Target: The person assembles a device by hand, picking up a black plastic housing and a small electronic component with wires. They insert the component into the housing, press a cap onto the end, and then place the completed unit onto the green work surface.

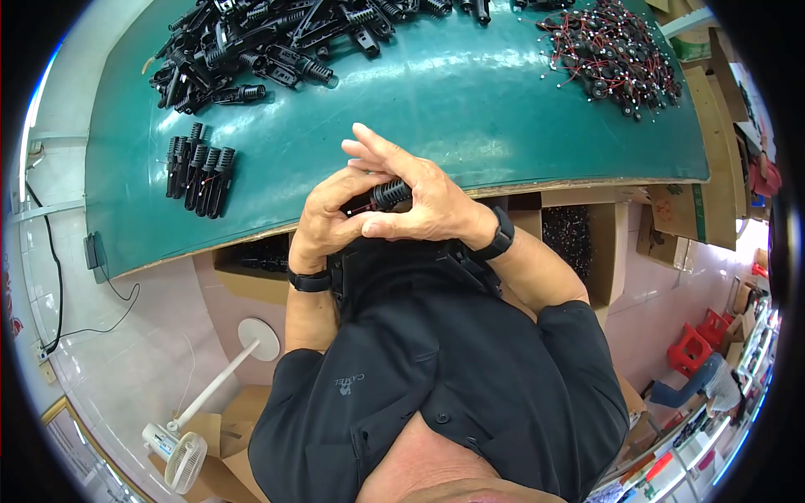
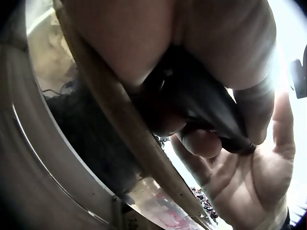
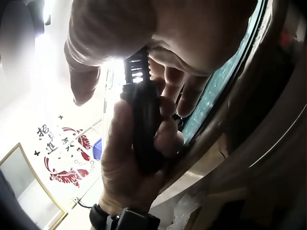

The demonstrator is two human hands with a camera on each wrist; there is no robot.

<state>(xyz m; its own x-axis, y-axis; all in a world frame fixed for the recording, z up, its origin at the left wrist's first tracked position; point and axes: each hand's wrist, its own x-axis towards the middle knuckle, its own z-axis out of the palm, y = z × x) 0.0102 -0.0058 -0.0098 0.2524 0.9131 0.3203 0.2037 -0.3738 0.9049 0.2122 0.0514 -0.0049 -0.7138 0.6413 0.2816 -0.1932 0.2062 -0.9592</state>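
My left hand (image 1: 323, 211) grips a black plastic handle-shaped part (image 1: 391, 194) with a ribbed, spring-like end, just off the table's near edge. In the right wrist view, the left thumb (image 3: 118, 129) lies along one side of its body and fingers curl round the other. My right hand (image 1: 433, 199) meets the ribbed end, its fingers stretched out past the left hand. The left wrist view shows the right palm (image 2: 254, 177) spread behind the part's tip. A bit of red wire shows near the left fingers in the head view.
On the green table (image 1: 470, 109), a large heap of similar black parts (image 1: 277, 42) lies at the far left. A small row of them (image 1: 199, 172) sits nearer. Small round parts with red wires (image 1: 616, 59) are piled far right. Cardboard boxes (image 1: 608, 251) stand below the edge.
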